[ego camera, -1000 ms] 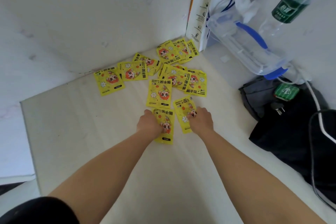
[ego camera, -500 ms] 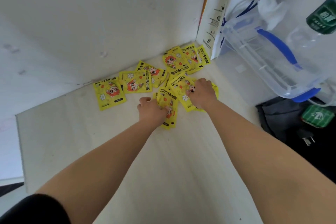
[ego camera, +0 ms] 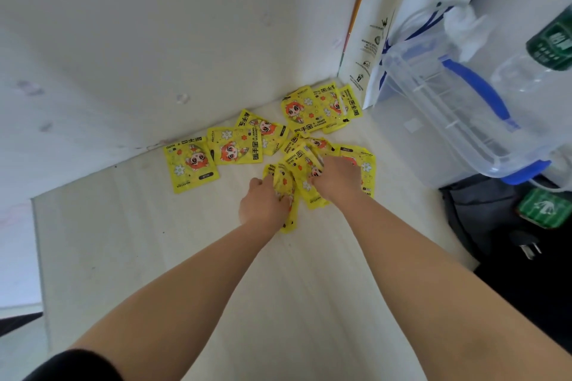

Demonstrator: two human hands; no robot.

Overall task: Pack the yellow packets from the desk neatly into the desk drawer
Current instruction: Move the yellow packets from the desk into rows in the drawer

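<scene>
Several yellow hand-warmer packets with a red-haired cartoon figure lie scattered on the pale desk (ego camera: 154, 257), near the white wall. One packet (ego camera: 189, 164) lies alone at the left, another (ego camera: 235, 145) beside it, and a small overlapping stack (ego camera: 315, 108) sits at the back. My left hand (ego camera: 263, 204) grips a bent packet (ego camera: 286, 185) at its near end. My right hand (ego camera: 335, 179) presses down on an overlapping pile of packets (ego camera: 365, 164), fingers curled onto them. No drawer is in view.
A white paper coffee bag (ego camera: 414, 9) stands at the back right. A clear plastic box with blue handles (ego camera: 464, 120) and a plastic bottle with a green label (ego camera: 551, 46) crowd the right side. Dark cloth, a green tag (ego camera: 544, 207) and a plug (ego camera: 526, 247) lie below them.
Both hands slid away from me into the packet cluster, pushing the two near packets up against the others. The left hand's packet now bends upward under the fingers.
</scene>
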